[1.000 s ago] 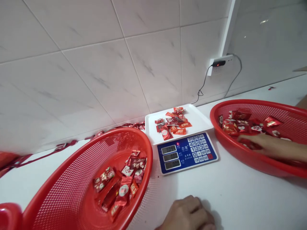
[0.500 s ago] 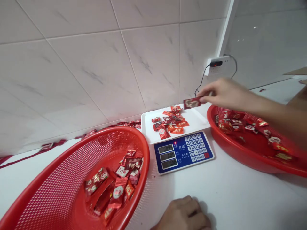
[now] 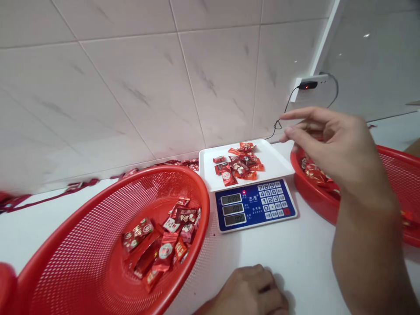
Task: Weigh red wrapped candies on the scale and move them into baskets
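Sweets in red foil wrappers lie in a loose heap on the white plastic weighing tray of a digital counter scale. Its blue keypad panel faces me with three small displays I cannot read. My right hand hangs in the air at 3 o'clock from that heap, above the tray's right edge and the rim of the round red mesh basket just beside the scale. Its fingers stretch out toward 9 o'clock, thumb and forefinger parted, with nothing between them. More wrapped candies show in that basket below my palm. My left hand rests on the white countertop at 6 o'clock from the scale, knuckles up and curled into a loose fist; I cannot tell whether anything is inside it. At 8 o'clock from the scale, just beside its left edge, stands a second red mesh basket with a pile of red packets against its right wall. Red strips trail along the foot of the white tiled wall at 10 o'clock. At 1 o'clock a black plug with a red light sits in a white socket, and its thin black cable hangs down behind the tray.
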